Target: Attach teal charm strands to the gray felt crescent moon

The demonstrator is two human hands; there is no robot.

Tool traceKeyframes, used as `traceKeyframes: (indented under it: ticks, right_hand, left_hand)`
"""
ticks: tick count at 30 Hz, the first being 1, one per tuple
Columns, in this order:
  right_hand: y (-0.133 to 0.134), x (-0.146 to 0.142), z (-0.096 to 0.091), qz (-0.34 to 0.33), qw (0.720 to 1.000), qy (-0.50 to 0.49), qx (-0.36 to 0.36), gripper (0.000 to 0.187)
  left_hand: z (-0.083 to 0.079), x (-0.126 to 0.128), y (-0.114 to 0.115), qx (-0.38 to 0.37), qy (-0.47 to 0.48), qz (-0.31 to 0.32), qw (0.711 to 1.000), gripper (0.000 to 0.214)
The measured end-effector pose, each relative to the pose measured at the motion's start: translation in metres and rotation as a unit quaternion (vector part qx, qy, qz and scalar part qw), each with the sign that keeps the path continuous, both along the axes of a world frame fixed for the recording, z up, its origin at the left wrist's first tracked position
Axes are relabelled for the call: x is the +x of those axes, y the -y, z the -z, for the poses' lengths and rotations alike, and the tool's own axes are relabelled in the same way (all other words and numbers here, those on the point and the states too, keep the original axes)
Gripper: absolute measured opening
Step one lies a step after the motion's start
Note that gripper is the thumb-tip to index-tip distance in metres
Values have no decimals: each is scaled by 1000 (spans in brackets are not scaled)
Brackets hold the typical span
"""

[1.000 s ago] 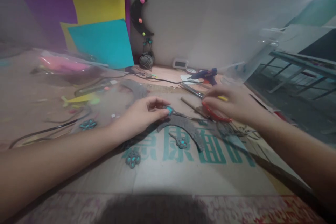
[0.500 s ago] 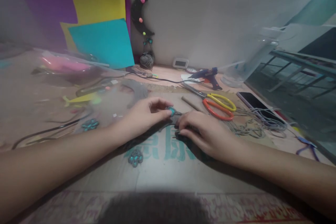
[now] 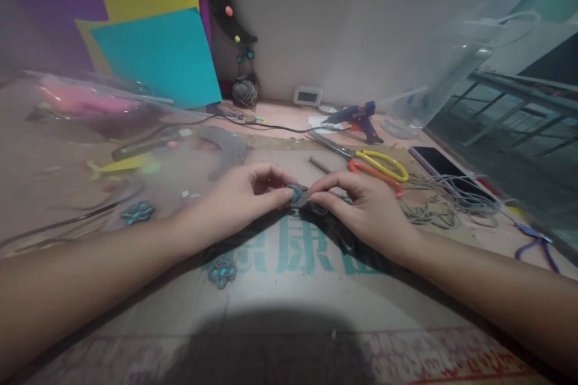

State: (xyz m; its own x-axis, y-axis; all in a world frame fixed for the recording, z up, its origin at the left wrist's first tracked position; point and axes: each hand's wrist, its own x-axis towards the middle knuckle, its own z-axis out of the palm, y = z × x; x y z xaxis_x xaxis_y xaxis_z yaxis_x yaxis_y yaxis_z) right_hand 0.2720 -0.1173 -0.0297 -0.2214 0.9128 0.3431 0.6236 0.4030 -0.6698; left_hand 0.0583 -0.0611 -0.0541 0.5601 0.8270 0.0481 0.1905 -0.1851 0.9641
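Between my two hands is a small grey piece with a turquoise centre (image 3: 295, 195), held just above the printed cardboard (image 3: 289, 298). My left hand (image 3: 253, 192) pinches its left side between thumb and fingers. From the right, my right hand (image 3: 361, 201) pinches the piece's grey edge, which looks like cord; the fingertips partly hide it. Below and to the left lies a grey flower-shaped ornament with turquoise spots (image 3: 223, 272). A second turquoise and grey flower ornament (image 3: 138, 213) rests beyond my left forearm.
Scissors with yellow and orange handles (image 3: 379, 165) lie beyond my right hand, near a blue glue gun (image 3: 356, 119). Loose grey cord (image 3: 433, 210) tangles beside a phone (image 3: 440, 171). A ball of grey yarn (image 3: 244, 92) and a small white digital display (image 3: 307, 96) stand along the wall.
My right hand's fingers have come up from under the piece to pinch its right edge. The left hand keeps its pinch. The view has tilted slightly downward.
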Motion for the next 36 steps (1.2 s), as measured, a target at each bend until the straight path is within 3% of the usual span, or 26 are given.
traceKeyframes:
  ticks: [16,26,36]
  right_hand:
    - [-1,-1,0,-2,999,35,1,11]
    - [0,0,0,-8,999,42,16,11]
    - [-2,-1,1,-10,998,52,31,9]
  left_hand:
    - [-1,0,4,-3,-10,14,1000,23]
    - [3,2,4,5,12,-12,1000,32]
    - [4,0,7,-6,15,-4,1000,21]
